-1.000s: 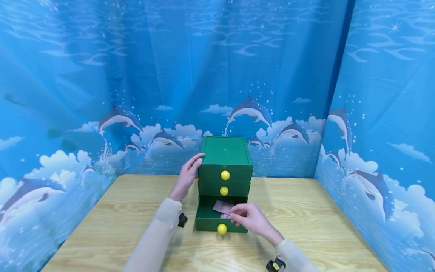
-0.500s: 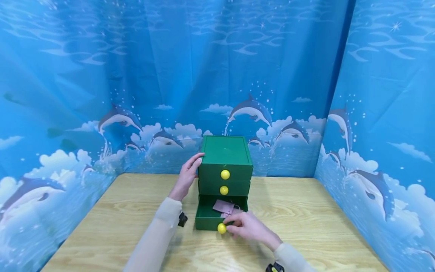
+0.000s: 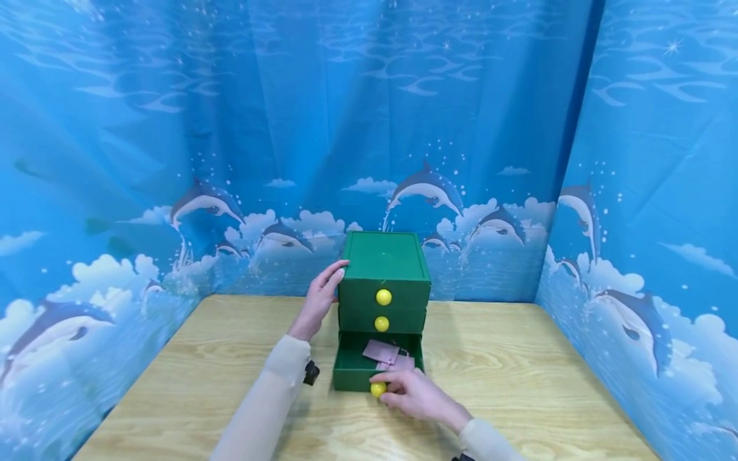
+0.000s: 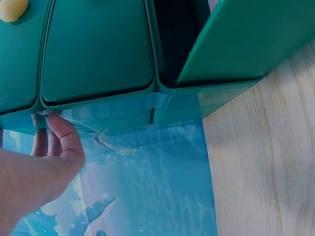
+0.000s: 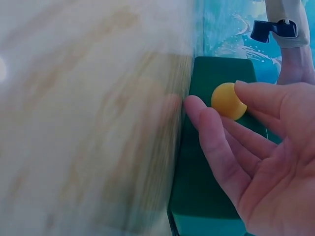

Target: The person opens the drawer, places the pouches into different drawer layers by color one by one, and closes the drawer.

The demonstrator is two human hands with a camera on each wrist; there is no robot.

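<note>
A green cabinet (image 3: 386, 256) stands on the table with its bottom drawer (image 3: 350, 380) pulled out. Inside the drawer lie flat pink rectangular pieces (image 3: 380, 351), with a small dark ring-like item beside them. My left hand (image 3: 318, 301) rests against the cabinet's left side, thumb near the front edge in the left wrist view. At the drawer front, my right hand (image 3: 419, 398) has its thumb and finger around the yellow knob (image 3: 377, 389). The right wrist view shows the same round knob (image 5: 225, 101) between the digits, the other fingers loosely bent below.
Two closed drawers with yellow knobs, the top knob (image 3: 383, 297) and the middle knob (image 3: 381, 324), sit above the pulled-out one. Wooden tabletop (image 3: 230, 358) surrounds the cabinet. A blue dolphin-print curtain (image 3: 288, 128) hangs behind and to the sides.
My right hand has moved from the pink pieces in the drawer down and left to the bottom knob. The left hand stays at the cabinet's side.
</note>
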